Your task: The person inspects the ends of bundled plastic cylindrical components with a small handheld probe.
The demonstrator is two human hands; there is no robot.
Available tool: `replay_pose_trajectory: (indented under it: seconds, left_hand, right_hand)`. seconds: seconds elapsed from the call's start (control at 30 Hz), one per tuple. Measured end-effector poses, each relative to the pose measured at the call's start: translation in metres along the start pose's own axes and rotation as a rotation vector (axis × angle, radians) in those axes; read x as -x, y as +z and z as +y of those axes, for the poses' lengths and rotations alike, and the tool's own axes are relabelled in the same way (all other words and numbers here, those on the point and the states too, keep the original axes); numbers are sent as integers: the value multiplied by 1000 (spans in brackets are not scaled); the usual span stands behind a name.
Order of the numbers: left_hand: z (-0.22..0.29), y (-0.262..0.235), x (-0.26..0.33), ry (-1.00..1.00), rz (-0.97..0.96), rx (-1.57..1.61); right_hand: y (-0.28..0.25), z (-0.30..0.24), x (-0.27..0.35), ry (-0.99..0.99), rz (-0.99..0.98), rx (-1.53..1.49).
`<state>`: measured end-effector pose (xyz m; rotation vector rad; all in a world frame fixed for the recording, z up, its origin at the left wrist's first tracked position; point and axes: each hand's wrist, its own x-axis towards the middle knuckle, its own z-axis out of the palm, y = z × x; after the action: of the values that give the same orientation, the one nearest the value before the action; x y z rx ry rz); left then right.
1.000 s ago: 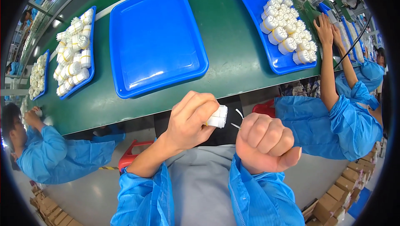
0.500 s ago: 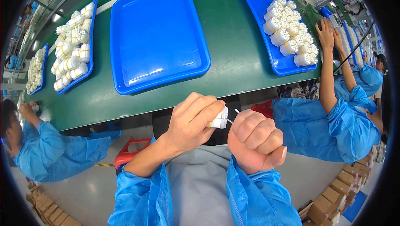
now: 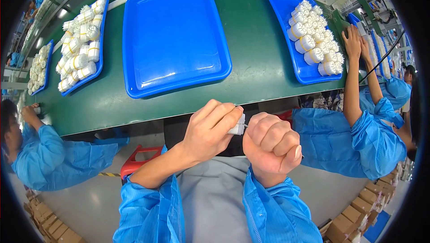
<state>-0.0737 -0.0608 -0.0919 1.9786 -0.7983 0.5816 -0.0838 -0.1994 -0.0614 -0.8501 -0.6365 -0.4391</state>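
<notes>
My left hand is closed around a white bundle, whose end shows past the thumb and fingertips. The rest of the bundle is hidden in the palm. Just to its right, my right hand is curled into a fist, thumb toward me. A thin pale strand spans the small gap between the bundle's end and the fist. Both hands are off the near edge of the green work table, above my lap.
A bare blue tray lies ahead. Blue trays with white banded bundles stand at left and right. Co-workers in blue sit at my left and right. A red stool is below left.
My right fist has come slightly left, closer to the bundle. The thin white strands that stuck out between them now show less. My left hand keeps its hold.
</notes>
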Motion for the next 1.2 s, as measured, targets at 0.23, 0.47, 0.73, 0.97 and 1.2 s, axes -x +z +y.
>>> replay_pose_trajectory:
  seconds: [0.23, 0.47, 0.73, 0.97, 1.2]
  left_hand:
    - [5, 2, 5, -180, -3, 83]
    - [14, -8, 1, -564, -22, 420]
    - [10, -11, 7, -541, -126, 439]
    - [12, -11, 8, -572, -151, 464]
    - [12, -13, 13, -549, -191, 514]
  right_hand:
    - [-7, 3, -3, 83, 90, -140]
    - [-15, -11, -4, 92, 180, -204]
    - [-13, -4, 1, 118, 94, -218]
    - [-12, 3, 5, 162, 73, -213]
    - [-5, -16, -1, 148, 153, -214]
